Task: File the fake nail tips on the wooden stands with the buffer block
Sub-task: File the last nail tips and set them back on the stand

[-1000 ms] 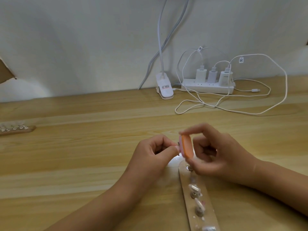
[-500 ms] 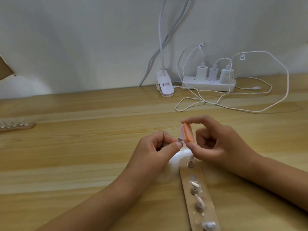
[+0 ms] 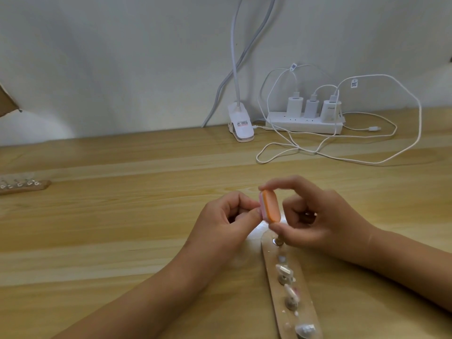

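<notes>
Now, far stand (image 3: 24,186): at the tabletop's left edge, well apart from both hands.
Left hand (image 3: 227,216): grip closed in a pinch, thumb meeting forefinger right at the buffer's pink side. I judge a tip is held there, but it is too small to see.
Buffer (image 3: 270,206): long axis near upright, touching that pinch from the right, orange face toward the viewer.
Right hand (image 3: 318,221): grip closed on the buffer, forefinger on its top end, thumb under its bottom end.
Near stand (image 3: 288,289): runs from below the right thumb toward the viewer, with the far peg (image 3: 278,241) bare and mounted tips (image 3: 283,270) behind it.
Tabletop (image 3: 122,241): pale wood.
Room: lamp clip (image 3: 241,126), power strip (image 3: 303,123) and loose cables (image 3: 342,157) along a white wall.
</notes>
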`<act>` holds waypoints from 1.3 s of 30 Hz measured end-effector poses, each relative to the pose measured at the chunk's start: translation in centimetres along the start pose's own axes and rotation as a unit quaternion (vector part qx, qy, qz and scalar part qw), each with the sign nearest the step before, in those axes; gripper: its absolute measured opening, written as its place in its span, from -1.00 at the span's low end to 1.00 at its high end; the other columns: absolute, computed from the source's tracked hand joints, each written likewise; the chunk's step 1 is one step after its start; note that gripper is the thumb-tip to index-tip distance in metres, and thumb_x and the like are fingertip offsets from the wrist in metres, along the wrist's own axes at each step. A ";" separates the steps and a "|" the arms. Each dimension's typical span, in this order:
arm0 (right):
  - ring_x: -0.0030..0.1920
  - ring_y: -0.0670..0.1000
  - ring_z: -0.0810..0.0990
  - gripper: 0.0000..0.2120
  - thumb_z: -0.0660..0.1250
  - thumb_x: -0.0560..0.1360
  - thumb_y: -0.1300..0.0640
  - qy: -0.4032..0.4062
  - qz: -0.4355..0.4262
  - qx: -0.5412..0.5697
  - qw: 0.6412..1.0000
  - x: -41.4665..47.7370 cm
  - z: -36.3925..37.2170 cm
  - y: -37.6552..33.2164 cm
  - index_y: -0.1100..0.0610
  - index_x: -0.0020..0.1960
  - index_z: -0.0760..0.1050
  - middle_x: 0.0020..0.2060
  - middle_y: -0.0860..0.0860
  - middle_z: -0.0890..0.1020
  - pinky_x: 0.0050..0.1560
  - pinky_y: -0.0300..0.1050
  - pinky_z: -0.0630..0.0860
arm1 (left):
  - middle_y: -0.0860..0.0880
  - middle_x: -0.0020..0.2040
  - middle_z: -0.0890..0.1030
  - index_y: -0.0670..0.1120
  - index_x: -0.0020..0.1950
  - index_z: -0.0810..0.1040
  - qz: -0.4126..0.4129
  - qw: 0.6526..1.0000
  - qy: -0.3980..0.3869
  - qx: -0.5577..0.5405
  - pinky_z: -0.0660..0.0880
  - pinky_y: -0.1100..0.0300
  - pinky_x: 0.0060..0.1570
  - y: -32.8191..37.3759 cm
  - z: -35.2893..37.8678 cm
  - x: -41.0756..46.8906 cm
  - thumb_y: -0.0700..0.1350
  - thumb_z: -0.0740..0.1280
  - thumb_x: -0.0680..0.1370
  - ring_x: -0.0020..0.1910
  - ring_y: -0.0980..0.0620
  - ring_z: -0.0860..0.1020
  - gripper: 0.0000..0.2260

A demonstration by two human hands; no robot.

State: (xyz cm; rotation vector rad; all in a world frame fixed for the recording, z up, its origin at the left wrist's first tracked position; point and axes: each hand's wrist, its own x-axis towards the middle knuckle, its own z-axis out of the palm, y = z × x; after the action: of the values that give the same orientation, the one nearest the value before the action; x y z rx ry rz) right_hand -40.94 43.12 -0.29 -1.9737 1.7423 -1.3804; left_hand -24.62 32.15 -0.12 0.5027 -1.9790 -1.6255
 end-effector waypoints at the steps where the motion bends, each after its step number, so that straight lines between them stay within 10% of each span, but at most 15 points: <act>1: -0.49 -0.14 0.29 -0.62 0.40 0.43 -0.03 0.010 0.012 0.010 1.000 0.0 0.0 0.1 -0.08 0.23 0.44 -0.51 -0.09 0.37 -0.37 -0.38 0.28 | -0.25 -0.26 0.46 -0.03 -0.23 0.61 0.003 1.000 0.000 0.000 0.32 0.19 -0.19 0.0 0.0 0.0 -0.12 0.44 0.52 -0.22 -0.01 0.39 -0.88; 8: -0.51 -0.15 0.29 -0.66 0.44 0.43 0.02 0.046 0.052 0.037 0.997 0.2 -0.2 0.6 -0.10 0.18 0.47 -0.54 -0.11 0.37 -0.39 -0.38 0.27 | 0.16 -0.45 0.25 0.00 -0.25 0.59 0.040 0.999 0.010 0.019 0.27 0.42 -0.36 -0.3 0.0 0.0 -0.16 0.43 0.52 -0.44 0.18 0.25 -0.85; 23: -0.50 -0.15 0.36 -0.68 0.44 0.43 0.08 0.002 0.053 0.090 0.995 -0.3 -0.2 0.3 -0.02 0.16 0.48 -0.52 -0.05 0.41 -0.37 -0.40 0.33 | 0.15 -0.43 0.21 0.04 -0.20 0.57 0.098 0.992 0.021 0.074 0.22 0.41 -0.37 -0.3 0.0 -0.3 -0.05 0.42 0.51 -0.41 0.16 0.23 -0.90; 32: 0.15 -0.12 0.61 -0.65 0.46 0.41 0.02 0.112 0.148 0.177 0.967 0.5 -1.1 0.0 0.03 0.17 0.57 0.07 -0.08 0.67 0.04 -0.34 0.52 | 0.03 -0.20 0.69 0.04 -0.10 0.62 0.059 0.998 0.010 -0.015 0.47 0.42 -0.13 0.0 0.1 -0.3 0.03 0.43 0.46 -0.15 0.17 0.64 -0.90; 39: 0.11 -0.09 0.64 -0.65 0.40 0.42 0.12 0.046 0.120 0.227 0.965 0.3 -1.2 -0.8 0.03 0.21 0.56 0.05 -0.06 0.69 0.05 -0.31 0.53 | 0.08 -0.18 0.68 0.04 -0.13 0.68 0.024 0.999 0.015 -0.041 0.47 0.42 -0.13 0.1 -0.1 -0.1 -0.16 0.47 0.48 -0.15 0.20 0.60 -0.91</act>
State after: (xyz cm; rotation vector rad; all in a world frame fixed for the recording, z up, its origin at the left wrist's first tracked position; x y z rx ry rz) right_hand -41.30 43.62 1.10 -1.4312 1.4682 -1.6244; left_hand -24.49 32.12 0.01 0.4421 -1.8786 -1.6523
